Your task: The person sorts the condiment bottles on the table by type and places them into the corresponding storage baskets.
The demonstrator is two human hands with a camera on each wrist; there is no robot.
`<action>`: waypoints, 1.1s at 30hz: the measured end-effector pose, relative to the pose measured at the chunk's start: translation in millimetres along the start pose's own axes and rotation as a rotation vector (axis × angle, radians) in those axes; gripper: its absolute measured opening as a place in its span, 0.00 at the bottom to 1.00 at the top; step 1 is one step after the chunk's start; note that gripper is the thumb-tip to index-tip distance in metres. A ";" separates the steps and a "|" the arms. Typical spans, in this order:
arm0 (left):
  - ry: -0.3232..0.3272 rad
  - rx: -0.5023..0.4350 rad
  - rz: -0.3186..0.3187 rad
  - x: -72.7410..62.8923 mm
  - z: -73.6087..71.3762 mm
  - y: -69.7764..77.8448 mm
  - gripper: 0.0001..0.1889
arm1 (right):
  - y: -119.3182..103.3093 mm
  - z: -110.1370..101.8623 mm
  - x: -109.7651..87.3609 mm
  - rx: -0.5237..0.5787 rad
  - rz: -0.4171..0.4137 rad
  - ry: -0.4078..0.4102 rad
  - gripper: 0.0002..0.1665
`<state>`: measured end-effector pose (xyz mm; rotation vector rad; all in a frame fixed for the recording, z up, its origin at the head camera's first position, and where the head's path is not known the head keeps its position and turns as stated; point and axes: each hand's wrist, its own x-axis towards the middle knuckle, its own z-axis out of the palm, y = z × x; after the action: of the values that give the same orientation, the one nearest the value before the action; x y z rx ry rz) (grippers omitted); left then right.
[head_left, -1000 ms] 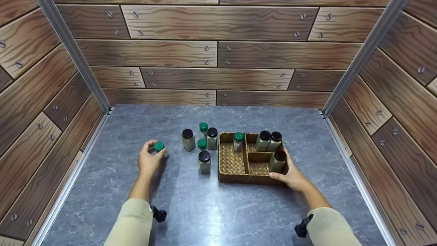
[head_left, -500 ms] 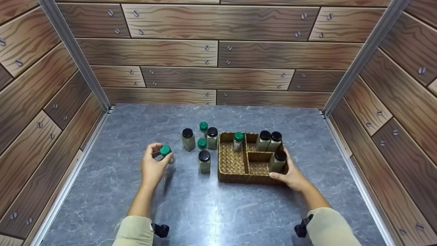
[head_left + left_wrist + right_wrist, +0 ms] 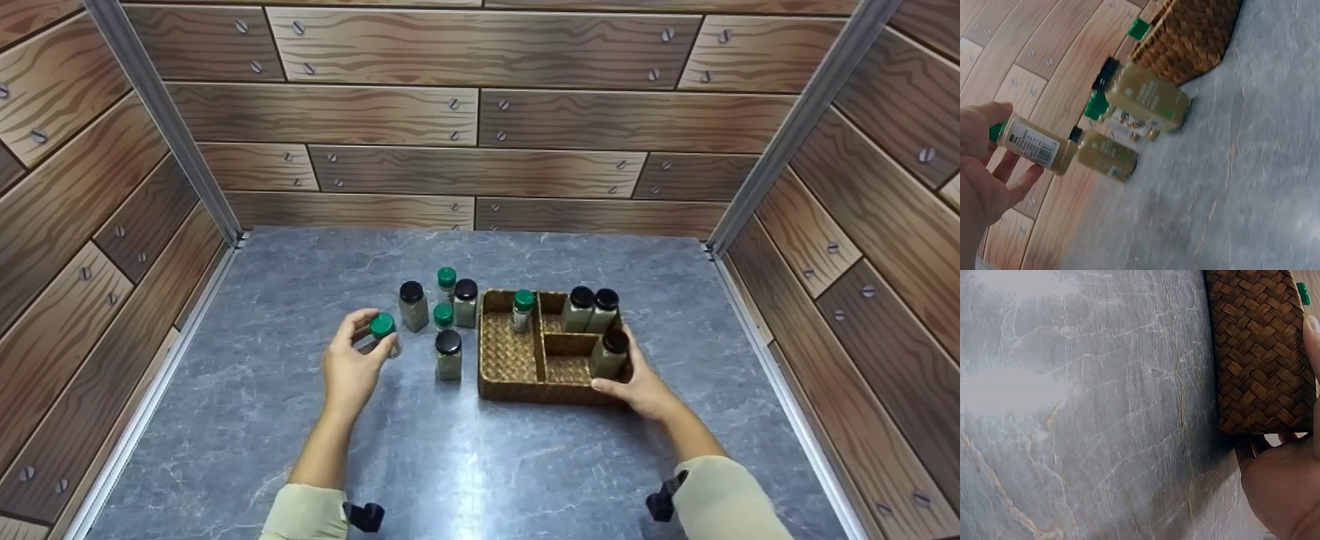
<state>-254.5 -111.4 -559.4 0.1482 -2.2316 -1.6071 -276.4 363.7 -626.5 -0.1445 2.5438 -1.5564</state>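
My left hand (image 3: 354, 371) pinches a green-capped spice jar (image 3: 1036, 143) between thumb and fingers; a white barcode label shows on its side in the left wrist view. The jar is held left of the group of standing jars. My right hand (image 3: 646, 386) grips the right front corner of a woven basket (image 3: 510, 391), its thumb on the front rim. In the basket's left compartment stands one green-capped jar (image 3: 521, 311). Two black-capped jars (image 3: 590, 311) share the back right compartment, and another black-capped jar (image 3: 610, 354) is in the front right one.
Left of the basket, several jars stand on the grey marbled table (image 3: 247, 420): black-capped jars (image 3: 449, 360) and green-capped jars (image 3: 444, 316). Wood-patterned walls (image 3: 472, 120) enclose the table at the back and both sides.
My left hand has moved to the right with the green-capped spice jar, closer to the standing jars. My right hand and the basket have stayed in place.
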 end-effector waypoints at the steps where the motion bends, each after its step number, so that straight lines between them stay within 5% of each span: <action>1: 0.000 -0.008 0.007 -1.3 1.7 2.8 0.25 | 0.2 0.3 0.1 0.003 -0.003 0.001 0.78; 19: -0.074 -0.149 0.082 -14.6 54.9 46.5 0.25 | 2.6 1.4 2.0 -0.014 -0.004 -0.002 0.78; 33: -0.182 -0.177 0.123 -19.6 94.7 49.8 0.24 | 2.9 1.7 1.4 0.001 -0.010 0.007 0.77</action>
<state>-264.4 -4.3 -543.5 -0.1875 -2.1662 -1.8016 -277.5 363.3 -629.9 -0.1519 2.5516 -1.5642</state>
